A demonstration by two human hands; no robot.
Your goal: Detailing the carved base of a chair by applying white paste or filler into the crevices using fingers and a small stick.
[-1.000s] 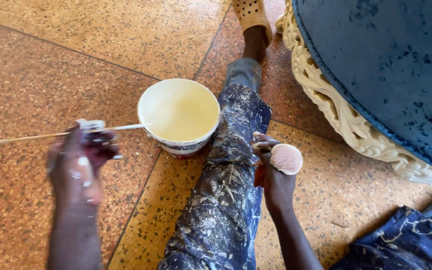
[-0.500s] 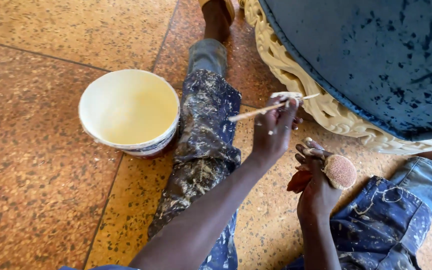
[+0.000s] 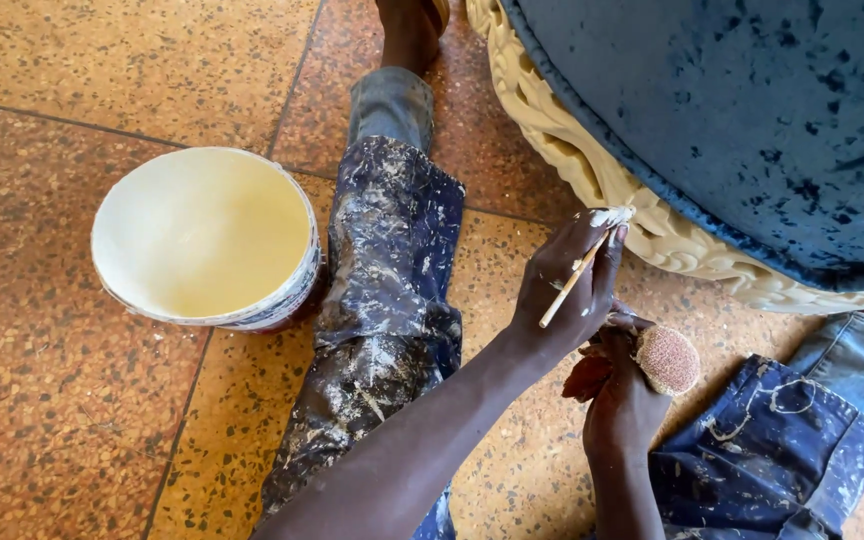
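While the person is sitting on the speckled tile floor (image 3: 62, 400), the left hand (image 3: 564, 290) is reaching across the paint-spattered trouser leg (image 3: 382, 290), its fingers pinching a thin brush (image 3: 584, 268) whose white-loaded tip is touching the carved cream trim (image 3: 602, 180) under the blue upholstery (image 3: 752, 120). Just below, the right hand (image 3: 620, 395) is closing around a small round sponge (image 3: 667, 358). Well apart to the left, a paint bucket (image 3: 297, 275) is standing upright.
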